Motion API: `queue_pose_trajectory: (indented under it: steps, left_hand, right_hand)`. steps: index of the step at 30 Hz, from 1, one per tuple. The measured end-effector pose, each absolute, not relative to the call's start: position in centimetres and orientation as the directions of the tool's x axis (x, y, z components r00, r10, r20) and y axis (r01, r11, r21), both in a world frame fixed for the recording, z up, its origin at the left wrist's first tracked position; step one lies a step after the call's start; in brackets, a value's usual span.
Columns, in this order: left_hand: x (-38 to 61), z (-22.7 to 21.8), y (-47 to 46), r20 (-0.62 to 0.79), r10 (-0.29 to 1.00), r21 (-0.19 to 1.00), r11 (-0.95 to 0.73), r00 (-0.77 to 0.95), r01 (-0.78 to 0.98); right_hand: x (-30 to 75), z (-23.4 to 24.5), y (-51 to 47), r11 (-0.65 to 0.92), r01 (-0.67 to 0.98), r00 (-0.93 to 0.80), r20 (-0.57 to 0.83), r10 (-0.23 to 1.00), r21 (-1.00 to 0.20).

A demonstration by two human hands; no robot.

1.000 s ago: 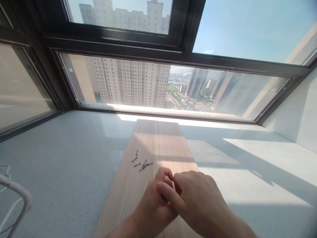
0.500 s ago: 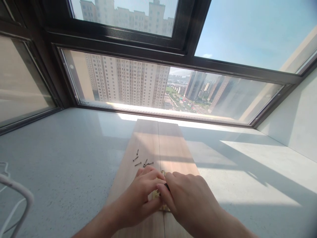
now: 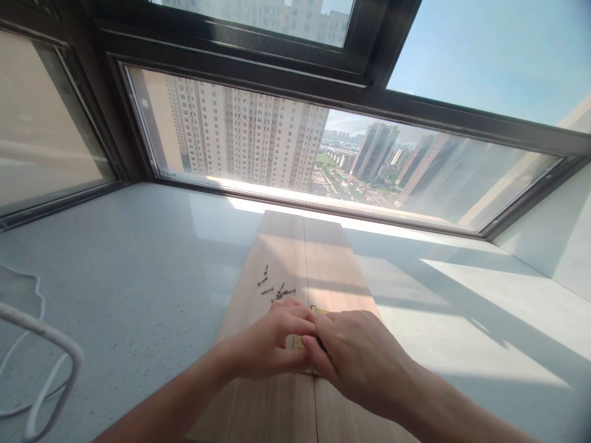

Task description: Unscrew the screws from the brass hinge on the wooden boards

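A pale speckled window ledge (image 3: pixel 138 289) is seen beneath a dark-framed window (image 3: pixel 351 92), through which high-rise blocks and a hazy sky are visible. Two light wooden boards (image 3: pixel 281 246) are laid side by side on the ledge, running away from the viewer towards the glass, with a thin seam between them. Sunlight falls across the right part of the ledge and the far ends of the boards.

A small brass-coloured hinge (image 3: pixel 318 311) is set on the seam between the boards, mostly covered by both hands. Only its far edge and a sliver between the fingertips can be made out. The left hand (image 3: pixel 270 344) is curled over the hinge from the left, its fingers bent and its thumb pressed against the hinge's near left side. The right hand (image 3: pixel 355 354) is brought in from the right, its fingers pinched together on a small dark item at the hinge; what that item is cannot be told. The fingertips of the two hands meet directly above the hinge.

A scatter of loose screws (image 3: pixel 276 289) lies on the left board, just beyond the left hand's knuckles. A white wire frame (image 3: pixel 46 344) is seen at the lower left edge.
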State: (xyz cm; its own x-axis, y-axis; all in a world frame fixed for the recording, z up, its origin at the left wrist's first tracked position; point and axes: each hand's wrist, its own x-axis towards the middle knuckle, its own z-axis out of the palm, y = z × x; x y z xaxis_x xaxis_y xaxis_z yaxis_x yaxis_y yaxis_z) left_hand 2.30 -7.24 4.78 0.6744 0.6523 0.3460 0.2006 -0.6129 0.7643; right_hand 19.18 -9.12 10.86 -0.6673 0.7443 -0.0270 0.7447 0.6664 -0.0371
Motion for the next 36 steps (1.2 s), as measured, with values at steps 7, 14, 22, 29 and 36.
queue_pose_trajectory:
  steps: [7, 14, 22, 29, 36]
  left_hand:
    - [2.8, 3.9, -7.5, 0.358, 0.689, 0.75, -0.614, 0.631, 0.246]
    - [3.6, 2.7, -8.4, 0.411, 0.768, 0.716, -0.606, 0.492, 0.347]
    - [4.4, 2.0, -9.7, 0.489, 0.836, 0.711, -0.548, 0.251, 0.441]
    - [2.8, 3.9, -8.4, 0.433, 0.68, 0.768, -0.622, 0.592, 0.153]
    - [3.2, 2.8, -7.5, 0.465, 0.702, 0.773, -0.619, 0.539, 0.14]
  right_hand:
    - [20.5, 11.3, -7.8, 0.791, 0.609, -0.793, -0.08, 0.604, -0.066]
    - [19.4, 10.2, -9.4, 0.459, 0.878, -0.474, 0.106, 0.874, 0.136]
    - [18.7, 9.1, -8.6, 0.561, 0.827, -0.562, 0.1, 0.821, 0.039]
    - [19.7, 9.5, -7.3, 0.765, 0.64, -0.764, 0.04, 0.643, -0.072]
    - [19.9, 8.3, -8.0, 0.593, 0.804, -0.586, 0.242, 0.774, 0.048]
